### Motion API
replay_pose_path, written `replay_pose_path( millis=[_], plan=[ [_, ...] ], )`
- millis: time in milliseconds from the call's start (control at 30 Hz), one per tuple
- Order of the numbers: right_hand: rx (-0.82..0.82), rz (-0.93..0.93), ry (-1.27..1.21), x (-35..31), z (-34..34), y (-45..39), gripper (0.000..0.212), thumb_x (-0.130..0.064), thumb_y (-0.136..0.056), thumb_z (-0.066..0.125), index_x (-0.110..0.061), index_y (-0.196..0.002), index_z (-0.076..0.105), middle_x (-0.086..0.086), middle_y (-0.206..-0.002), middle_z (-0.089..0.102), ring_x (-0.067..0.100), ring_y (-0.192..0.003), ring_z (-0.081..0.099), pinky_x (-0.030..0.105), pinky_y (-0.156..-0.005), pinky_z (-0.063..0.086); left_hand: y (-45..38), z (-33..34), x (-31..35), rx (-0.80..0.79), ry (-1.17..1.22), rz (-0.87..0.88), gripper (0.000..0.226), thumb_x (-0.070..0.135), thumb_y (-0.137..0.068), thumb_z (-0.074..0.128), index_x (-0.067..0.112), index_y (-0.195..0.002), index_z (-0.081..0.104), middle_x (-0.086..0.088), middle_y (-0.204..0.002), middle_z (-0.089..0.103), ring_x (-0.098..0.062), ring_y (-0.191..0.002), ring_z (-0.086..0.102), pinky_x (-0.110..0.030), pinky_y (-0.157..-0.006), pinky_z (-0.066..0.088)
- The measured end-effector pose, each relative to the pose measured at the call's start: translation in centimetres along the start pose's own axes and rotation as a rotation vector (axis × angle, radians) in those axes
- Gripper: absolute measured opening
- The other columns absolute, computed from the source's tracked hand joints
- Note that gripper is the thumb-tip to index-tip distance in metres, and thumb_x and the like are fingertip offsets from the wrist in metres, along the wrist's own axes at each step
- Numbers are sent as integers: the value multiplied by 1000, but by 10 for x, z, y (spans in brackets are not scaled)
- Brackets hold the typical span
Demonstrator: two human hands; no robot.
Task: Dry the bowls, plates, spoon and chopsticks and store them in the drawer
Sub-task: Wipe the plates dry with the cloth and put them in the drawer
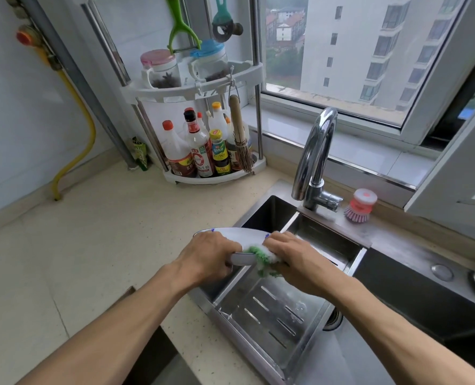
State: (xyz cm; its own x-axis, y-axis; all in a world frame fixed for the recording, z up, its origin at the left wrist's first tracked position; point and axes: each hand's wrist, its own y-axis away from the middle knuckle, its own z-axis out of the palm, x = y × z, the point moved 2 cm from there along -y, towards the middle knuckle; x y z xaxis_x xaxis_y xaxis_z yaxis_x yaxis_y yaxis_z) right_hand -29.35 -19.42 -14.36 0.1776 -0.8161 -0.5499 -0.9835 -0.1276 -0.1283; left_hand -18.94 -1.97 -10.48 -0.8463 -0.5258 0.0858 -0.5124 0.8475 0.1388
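- Head view: the left hand [208, 255] curls its grip round the near rim of a white plate [230, 235] with blue marks, held over the edge of the sink [272, 315], just above the slotted drain tray [275, 318].
- The right hand [294, 255], just right of that grip, bunches a green and white cloth [260, 257] against the plate's rim, fingers curled round the cloth.
- To dry it well, I would judge: keep the left grip firm, turn the plate a little at a time, and run the cloth round the rim and both faces.
- Hard to make out: the plate's underside and how wet it is, both hidden by the hands.
- No bowls, spoon or chopsticks show; the drawer is not clearly seen, only a dark gap below the worktop [92, 245].
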Motion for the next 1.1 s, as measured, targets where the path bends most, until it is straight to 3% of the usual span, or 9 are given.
replay_pose_path(
  millis=[167, 267, 367, 433, 600, 733, 900, 1033, 1100],
  plan=[
    [232, 274, -584, 12, -15, -6, 45, -4, -98, 52, -38, -127, 58, -9, -123, 61, 9, -106, 62, 41, -93, 57, 0, 1, -3, 19, 521, -185, 36, 12, -72, 80, 33, -91, 58, 9, -89, 59, -9, -81, 60, -15, -59, 46],
    [299, 287, -642, -2, -12, -4, 76, -7, -101, 48, -57, -151, 19, -2, -136, 52, 15, -98, 64, 40, -87, 58, 1, 4, -1, 83, 740, -260, 47, 14, -66, 82, 31, -101, 55, 5, -97, 59, -13, -84, 63, -24, -57, 54],
    [206, 260, -518, -36, 18, -6, 73, -33, -94, 51, -59, -149, 9, -4, -166, 12, 24, -152, 13, 42, -123, 16, -1, 7, 8, 136, 916, -300, 43, 14, -69, 85, 24, -101, 58, 3, -90, 64, -10, -74, 65, -31, -59, 57],
    [279, 268, -478, -46, 31, -10, 60, -53, -93, 39, -59, -146, 11, -24, -162, 3, 7, -151, -12, 32, -121, -4, -1, 8, 12, 160, 983, -308, 39, 11, -71, 85, 20, -99, 59, 2, -88, 65, -11, -72, 64, -27, -57, 54],
    [481, 417, -674, -15, 23, -26, 49, -44, -104, 31, -32, -152, 36, -15, -158, 31, 8, -149, 25, 36, -123, 20, 0, 5, 14, 139, 932, -305, 45, 10, -65, 83, 21, -102, 59, -4, -95, 64, -20, -80, 64, -29, -61, 56],
    [389, 197, -422, -50, 43, -34, 50, -42, -103, 24, -31, -152, 34, -12, -162, 23, 7, -153, -1, 31, -125, -5, -4, 9, 14, 210, 1060, -331, 54, 20, -69, 72, 20, -122, 62, 4, -109, 72, -12, -98, 70, -32, -85, 59],
    [383, 391, -582, -13, 30, -47, 49, -40, -107, 28, -30, -154, 31, -6, -160, 33, 11, -149, 26, 42, -124, 16, 2, 10, 11, 141, 978, -347, 42, 9, -62, 82, 20, -93, 57, 0, -88, 63, -17, -75, 62, -25, -57, 51],
    [417, 226, -350, -50, 37, -52, 53, -41, -102, 26, -27, -151, 42, -5, -158, 37, 12, -148, 23, 32, -122, 11, -4, 6, 12, 211, 1017, -344, 47, 17, -67, 71, 22, -113, 62, 2, -102, 72, -16, -94, 70, -38, -83, 60],
    [427, 225, -395, -43, 39, -51, 56, -47, -100, 23, -29, -149, 44, -11, -153, 40, 3, -141, 26, 32, -120, 17, -2, 2, 12, 189, 1009, -323, 48, 9, -70, 74, 23, -113, 61, 1, -103, 71, -17, -93, 69, -35, -80, 60]
  ],
)
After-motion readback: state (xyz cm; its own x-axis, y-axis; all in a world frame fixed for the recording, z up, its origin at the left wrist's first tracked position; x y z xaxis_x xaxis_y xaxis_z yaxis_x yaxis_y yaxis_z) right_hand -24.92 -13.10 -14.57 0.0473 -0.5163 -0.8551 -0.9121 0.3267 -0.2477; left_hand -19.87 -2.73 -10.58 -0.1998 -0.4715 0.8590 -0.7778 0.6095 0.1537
